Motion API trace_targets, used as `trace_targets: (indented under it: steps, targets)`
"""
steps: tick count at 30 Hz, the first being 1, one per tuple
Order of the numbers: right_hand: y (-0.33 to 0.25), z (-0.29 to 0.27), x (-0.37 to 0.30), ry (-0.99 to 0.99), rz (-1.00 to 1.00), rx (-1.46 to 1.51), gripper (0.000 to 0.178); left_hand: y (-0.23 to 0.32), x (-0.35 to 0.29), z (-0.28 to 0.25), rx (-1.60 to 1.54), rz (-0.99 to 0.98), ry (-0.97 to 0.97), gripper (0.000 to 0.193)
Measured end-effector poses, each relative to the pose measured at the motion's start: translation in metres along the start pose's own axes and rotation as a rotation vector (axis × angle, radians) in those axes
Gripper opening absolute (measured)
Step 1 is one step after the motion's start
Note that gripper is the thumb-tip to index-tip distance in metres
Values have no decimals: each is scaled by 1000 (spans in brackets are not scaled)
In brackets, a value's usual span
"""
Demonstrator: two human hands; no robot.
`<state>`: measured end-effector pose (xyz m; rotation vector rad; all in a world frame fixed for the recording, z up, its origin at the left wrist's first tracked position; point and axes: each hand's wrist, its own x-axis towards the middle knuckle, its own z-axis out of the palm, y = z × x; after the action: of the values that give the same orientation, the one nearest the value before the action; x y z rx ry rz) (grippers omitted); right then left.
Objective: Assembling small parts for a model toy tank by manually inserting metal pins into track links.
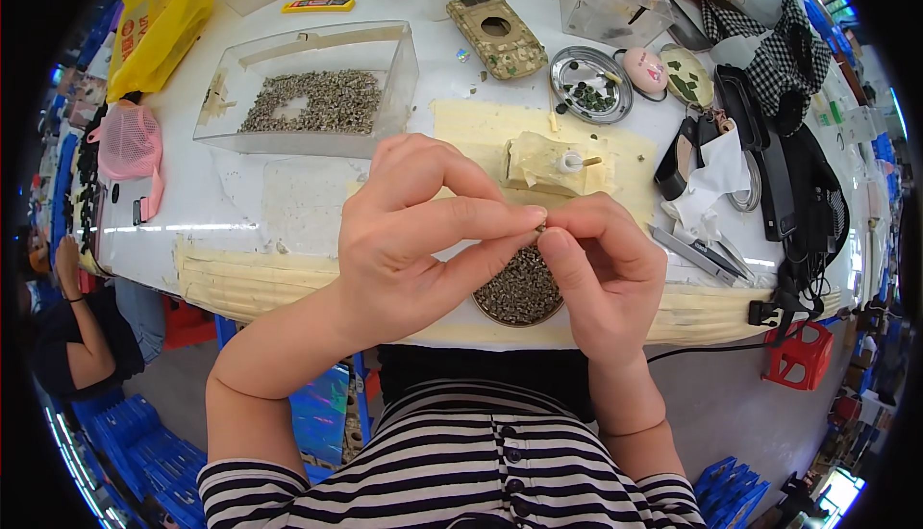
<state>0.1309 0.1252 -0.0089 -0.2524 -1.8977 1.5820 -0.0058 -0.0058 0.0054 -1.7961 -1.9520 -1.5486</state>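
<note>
Both my hands meet over a round dish [520, 319] filled with small metallic-looking pieces, close to the table's near edge. My left hand [415, 236] pinches with thumb and forefinger. My right hand [601, 264] pinches at the same spot, its fingertips touching the left ones. Between the tips is a tiny piece [541, 227], mostly covered, whose kind I cannot make out. Just beyond the hands lies a block wrapped in cream tape [538, 165], with a white nozzle and a thin stick on it. A clear box [216, 133] at the left holds a heap of similar small pieces.
Farther back lie a camouflage-patterned case [497, 34] and a round metal tin [615, 106] of dark green bits. Tweezers and a cutter [697, 255] lie at the right beside dark straps. A yellow bag [163, 19] and pink mesh pouch [130, 139] are left. Another person [87, 327] sits there.
</note>
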Motion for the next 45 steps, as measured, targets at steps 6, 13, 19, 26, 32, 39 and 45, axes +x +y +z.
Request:
trace_targets:
  steps: [6,13,19,26,32,39,45]
  targets:
    - [-2,3,-2,79,-318,-332,24,0,-2,3,37,-37,35,24]
    - [-5,3,0,63,-238,-299,24,0,-1,0,-20,-46,17,25]
    - [3,3,-4,42,22,45,19,-1,1,1,4,35,-7,24]
    - [-6,4,-1,76,-375,-372,25,1,-1,2,25,-27,6,24]
    - [-3,6,-3,113,-360,-400,27,-1,-3,3,-12,-48,27,24]
    - [-1,4,-1,57,-154,-165,21,-1,0,1,-15,12,-3,26]
    - [0,0,-3,49,-36,-19,21,0,0,1,17,24,-3,25]
